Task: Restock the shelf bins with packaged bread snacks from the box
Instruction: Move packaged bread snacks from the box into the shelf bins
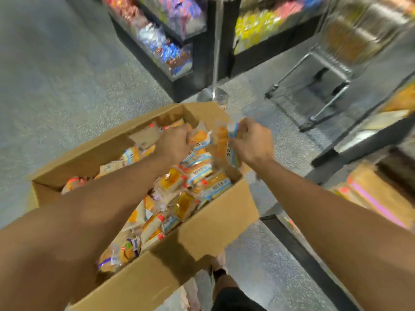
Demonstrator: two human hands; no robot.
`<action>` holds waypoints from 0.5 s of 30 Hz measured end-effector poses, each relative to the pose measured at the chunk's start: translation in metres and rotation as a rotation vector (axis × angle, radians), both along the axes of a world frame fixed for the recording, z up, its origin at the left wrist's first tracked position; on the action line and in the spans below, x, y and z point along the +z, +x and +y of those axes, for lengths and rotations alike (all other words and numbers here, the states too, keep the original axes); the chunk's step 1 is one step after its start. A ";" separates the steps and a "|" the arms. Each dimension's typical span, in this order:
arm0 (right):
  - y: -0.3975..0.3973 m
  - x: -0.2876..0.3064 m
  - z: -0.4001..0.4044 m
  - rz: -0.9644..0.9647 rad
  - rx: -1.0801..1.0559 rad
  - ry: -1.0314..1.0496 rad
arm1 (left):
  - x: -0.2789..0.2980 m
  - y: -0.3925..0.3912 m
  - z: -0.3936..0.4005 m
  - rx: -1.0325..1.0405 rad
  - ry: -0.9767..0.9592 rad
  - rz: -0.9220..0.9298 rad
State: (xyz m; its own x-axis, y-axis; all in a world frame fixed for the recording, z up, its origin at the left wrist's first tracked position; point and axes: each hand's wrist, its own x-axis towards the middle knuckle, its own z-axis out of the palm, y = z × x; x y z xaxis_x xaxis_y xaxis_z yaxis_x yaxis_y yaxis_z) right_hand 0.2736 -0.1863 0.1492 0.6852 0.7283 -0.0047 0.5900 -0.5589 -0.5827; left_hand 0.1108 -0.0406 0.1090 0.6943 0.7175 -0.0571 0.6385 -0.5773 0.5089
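Both arms reach out over the open brown cardboard box [215, 212], which sits on the speckled grey floor [56, 81] and is heaped with clear-wrapped golden bread snack packets [179, 182] carrying blue and white labels. The left hand [174, 142] is down among the packets at the far end of the box, fingers curled into the pile; it looks to be gripping one or more, though blur hides just what it has. The right hand [252, 141] is up at the box's far right corner, pinching the top of an orange bread packet with a blue-and-white label [223, 142], which hangs upright from the fingers just above the pile.

So this is the gathering step, nothing shelved yet. The shelf bins [390, 104] stand off to the right, edged in black, well apart from the hands.

Now the risks. That right-hand hold is only a pinch on slick film, so a quick swing toward the bins could let the packet slip and drop to the floor. A hard squeeze by the left hand could crush soft bread. The wire shopping cart [314, 86] and the chrome pole [215, 48] stand close by, easy to clip on a hurried turn.
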 end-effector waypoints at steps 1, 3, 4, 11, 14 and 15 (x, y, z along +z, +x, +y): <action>0.007 0.017 -0.016 -0.024 -0.050 0.029 | 0.018 0.014 -0.011 -0.036 0.011 -0.007; 0.025 0.053 -0.050 -0.070 -0.156 0.094 | 0.054 0.047 -0.034 -0.113 0.016 -0.045; 0.035 0.069 -0.069 -0.086 -0.207 0.125 | 0.072 0.064 -0.047 -0.149 0.015 -0.078; 0.115 0.163 -0.221 -0.255 -0.533 0.252 | 0.177 0.200 -0.166 -0.423 0.031 -0.252; 0.155 0.194 -0.294 -0.314 -0.660 0.310 | 0.210 0.264 -0.229 -0.551 0.020 -0.324; 0.169 0.203 -0.317 -0.330 -0.703 0.326 | 0.221 0.286 -0.249 -0.585 0.031 -0.335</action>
State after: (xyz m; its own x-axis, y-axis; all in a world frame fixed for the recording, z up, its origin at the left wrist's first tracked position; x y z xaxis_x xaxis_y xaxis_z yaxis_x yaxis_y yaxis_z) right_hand 0.4429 -0.5036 0.3519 0.9091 0.0614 0.4120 0.3356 -0.6937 -0.6373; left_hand 0.3966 -0.2900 0.3305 0.9456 0.2161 0.2431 0.0273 -0.7975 0.6027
